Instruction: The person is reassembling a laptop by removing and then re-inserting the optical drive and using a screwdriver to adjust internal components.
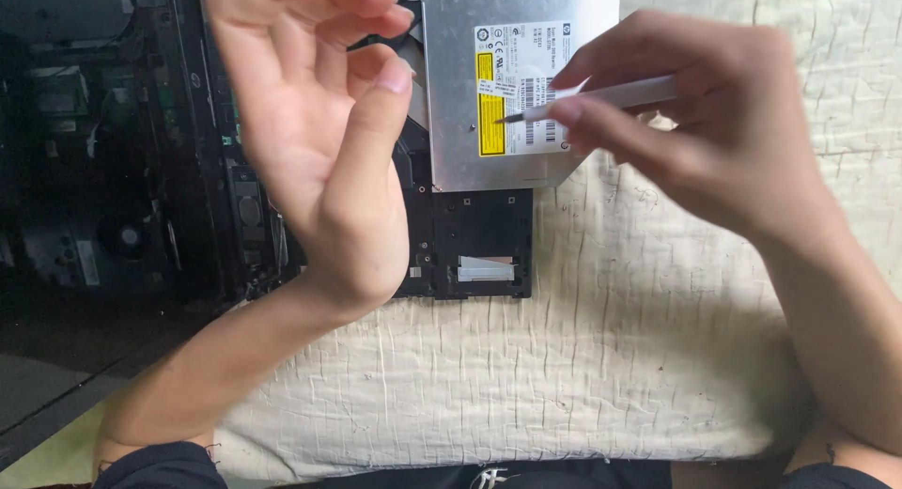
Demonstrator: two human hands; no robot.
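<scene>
Surface: lying under everything, a wrinkly cream quilted cloth [601, 357], kinda bunched along the near edge.

Far left: sitting in shadow, an opened-up black laptop chassis [122, 151], guts showing, round fan [129, 236] tucked into the lower part.

Left hand [319, 123]: hovering palm-up over the chassis edge, fingers curling loosely, gripping nothing, touching nothing as far as visible.

Middle bottom: poking out past the left wrist, a black corner of the laptop base [474, 240], screw holes dotted around, small silver strip [486, 268] lying on it.

Middle top: resting flat, partly on the laptop and partly over the cloth, a silver optical drive [451, 94], white-and-yellow label [512, 85] facing up.

Tool: pointing down-left at the label, a slim white-handled screwdriver [611, 94], dark tip landing right about on the yellow part of the label.

Right hand [714, 123]: pinching that screwdriver between thumb and fingers, pen-style, hanging over the drive's right edge.

Bottom edge: peeking in, dark clothing [489, 475] with a bit of white drawstring.
</scene>
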